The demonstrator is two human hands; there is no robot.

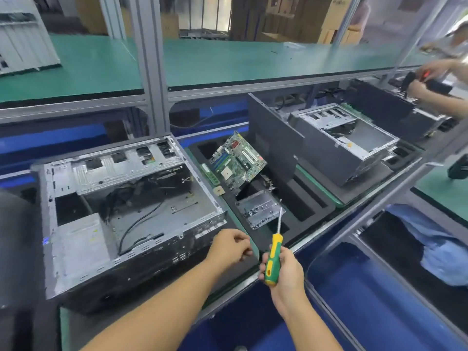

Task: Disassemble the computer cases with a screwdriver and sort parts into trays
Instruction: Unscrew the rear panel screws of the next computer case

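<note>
The right hand [287, 271] grips the yellow-and-green screwdriver [273, 257] by its handle, shaft pointing up and away over the black foam tray [306, 198]. The left hand [229, 245] hovers at the near right corner of the open computer case [157, 211], fingers curled against the thumb; whether it pinches anything cannot be determined. A circuit board [239, 160] and a metal bracket [259, 209] lie in the tray, just right of the case.

Both my left hand [229, 245] and right hand [285, 271] are bare; behind each grip, the forearms [164, 307] run bare toward the elbows.
</note>
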